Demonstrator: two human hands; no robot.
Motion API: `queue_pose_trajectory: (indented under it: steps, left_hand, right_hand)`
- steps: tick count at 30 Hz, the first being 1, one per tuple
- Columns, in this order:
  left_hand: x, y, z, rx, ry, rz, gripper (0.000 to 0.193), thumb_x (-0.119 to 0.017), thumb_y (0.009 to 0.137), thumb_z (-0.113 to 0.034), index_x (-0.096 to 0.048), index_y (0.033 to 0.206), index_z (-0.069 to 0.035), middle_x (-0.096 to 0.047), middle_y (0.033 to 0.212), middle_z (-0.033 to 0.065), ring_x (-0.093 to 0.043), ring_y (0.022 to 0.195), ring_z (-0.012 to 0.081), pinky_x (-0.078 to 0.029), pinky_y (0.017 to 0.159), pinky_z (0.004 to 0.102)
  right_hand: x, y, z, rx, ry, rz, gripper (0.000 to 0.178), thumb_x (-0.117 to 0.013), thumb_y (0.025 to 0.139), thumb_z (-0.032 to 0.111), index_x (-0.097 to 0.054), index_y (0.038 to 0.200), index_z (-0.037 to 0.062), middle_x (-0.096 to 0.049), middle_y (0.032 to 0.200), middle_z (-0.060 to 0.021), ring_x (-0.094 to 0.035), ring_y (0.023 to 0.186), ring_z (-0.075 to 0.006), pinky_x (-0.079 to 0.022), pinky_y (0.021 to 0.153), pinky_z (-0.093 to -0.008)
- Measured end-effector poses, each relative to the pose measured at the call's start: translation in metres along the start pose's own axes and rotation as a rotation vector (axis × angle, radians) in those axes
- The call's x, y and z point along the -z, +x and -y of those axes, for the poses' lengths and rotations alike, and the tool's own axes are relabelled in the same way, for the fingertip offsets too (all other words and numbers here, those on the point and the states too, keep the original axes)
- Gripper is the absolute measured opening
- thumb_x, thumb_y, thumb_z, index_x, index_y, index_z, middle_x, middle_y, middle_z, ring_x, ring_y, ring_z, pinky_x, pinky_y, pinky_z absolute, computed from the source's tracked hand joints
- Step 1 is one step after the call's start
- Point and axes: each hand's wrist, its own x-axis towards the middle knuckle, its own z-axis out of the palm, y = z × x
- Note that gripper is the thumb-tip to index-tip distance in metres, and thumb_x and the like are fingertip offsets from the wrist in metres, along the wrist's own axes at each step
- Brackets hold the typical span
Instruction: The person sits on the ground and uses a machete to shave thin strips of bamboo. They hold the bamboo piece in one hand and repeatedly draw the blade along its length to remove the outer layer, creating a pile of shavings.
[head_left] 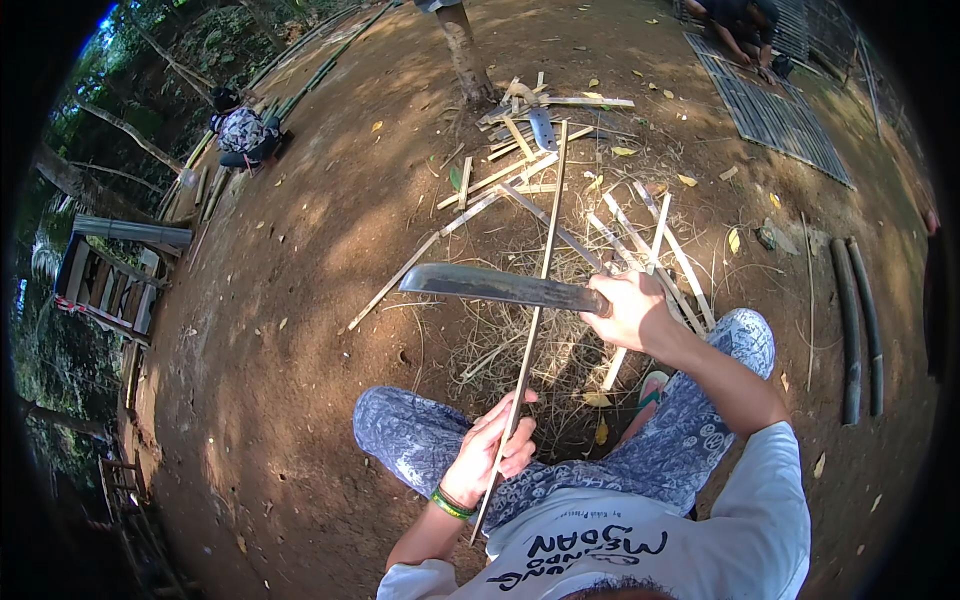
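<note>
My left hand (497,445) is closed around the lower part of a slender bamboo strip (530,345), fingers curled; the hold sits low, I judge, so that the upper length stands clear of the fingers. My right hand (632,308) is closed on the handle of a machete (480,284), whose blade crosses the strip and points to my left; whether steel touches bamboo I cannot tell. Gripping at the handle end appears to leave the whole blade exposed. My patterned trousers (412,430) show knees spread, presumably for working room. Fine shavings (500,350) lie on the soil (290,370) just ahead; split bamboo pieces (685,260) are strewn beyond, apparently for easy reach. A second blade (542,130) rests among further pieces near a tree trunk (463,60). At far right, a slatted mat (790,130) lies flat beside a crouching co-worker (742,22)
</note>
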Motion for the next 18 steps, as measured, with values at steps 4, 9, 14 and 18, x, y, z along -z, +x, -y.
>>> queue_pose_trajectory:
  steps: [4, 9, 14, 18]
  left_hand:
    - [-0.002, 0.008, 0.000, -0.046, 0.027, -0.052, 0.029, -0.033, 0.110, -0.022, -0.044, 0.130, -0.004, -0.035, 0.055, -0.0031, -0.035, 0.039, 0.0078, -0.032, 0.035, 0.0219]
    - [-0.011, 0.016, -0.001, -0.074, 0.091, -0.183, 0.027, -0.034, 0.110, -0.022, -0.050, 0.119, -0.003, -0.034, 0.051, -0.0017, -0.034, 0.036, 0.0089, -0.030, 0.035, 0.0225]
    - [0.014, 0.021, 0.012, -0.299, 0.623, -0.263, 0.032, -0.033, 0.110, -0.026, -0.055, 0.114, -0.003, -0.040, 0.051, 0.0000, -0.034, 0.036, 0.0090, -0.030, 0.036, 0.0224]
    - [-0.006, 0.015, 0.007, -0.309, 0.724, -0.315, 0.034, -0.033, 0.110, -0.028, -0.055, 0.117, -0.003, -0.040, 0.051, -0.0015, -0.035, 0.036, 0.0078, -0.030, 0.036, 0.0218]
  right_hand:
    - [-0.014, -0.024, 0.010, 0.138, -0.100, 0.065, 0.021, -0.074, 0.074, 0.031, -0.064, 0.082, 0.0142, -0.065, 0.065, -0.0078, -0.068, 0.063, -0.0319, -0.052, 0.058, -0.0459]
    - [-0.013, -0.036, 0.020, 0.177, -0.105, 0.353, 0.032, -0.075, 0.076, 0.034, -0.064, 0.096, 0.0106, -0.069, 0.078, -0.0114, -0.070, 0.075, -0.0356, -0.056, 0.071, -0.0498]
    - [-0.004, -0.035, 0.028, 0.202, -0.150, 0.408, 0.035, -0.075, 0.075, 0.032, -0.063, 0.099, 0.0093, -0.069, 0.084, -0.0108, -0.070, 0.080, -0.0343, -0.056, 0.073, -0.0482]
    - [0.001, -0.030, 0.019, 0.240, -0.179, 0.352, 0.037, -0.075, 0.075, 0.033, -0.062, 0.101, 0.0096, -0.069, 0.086, -0.0099, -0.070, 0.083, -0.0331, -0.055, 0.076, -0.0474]
